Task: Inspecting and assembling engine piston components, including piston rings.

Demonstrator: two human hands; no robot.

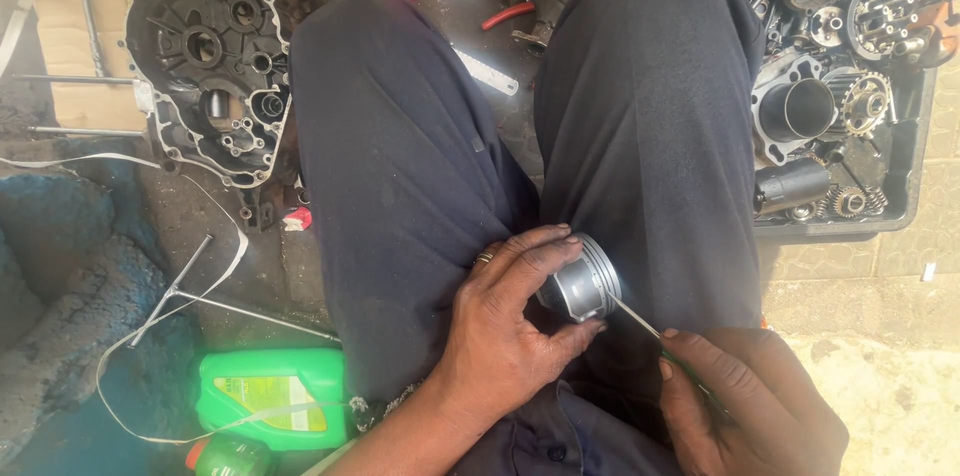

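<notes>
Between the knees, left hand [500,326] grips a piston [580,281]; right hand [745,401] pinches what looks like a thin pick [640,321] against it.

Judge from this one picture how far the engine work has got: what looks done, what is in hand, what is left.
Done: the engine is stripped; the crankcase half lies on the ground, and gears fill the tray. In hand: the left hand grips the piston while the right hand works a thin tool against it. Left: every part remains unassembled.
</notes>
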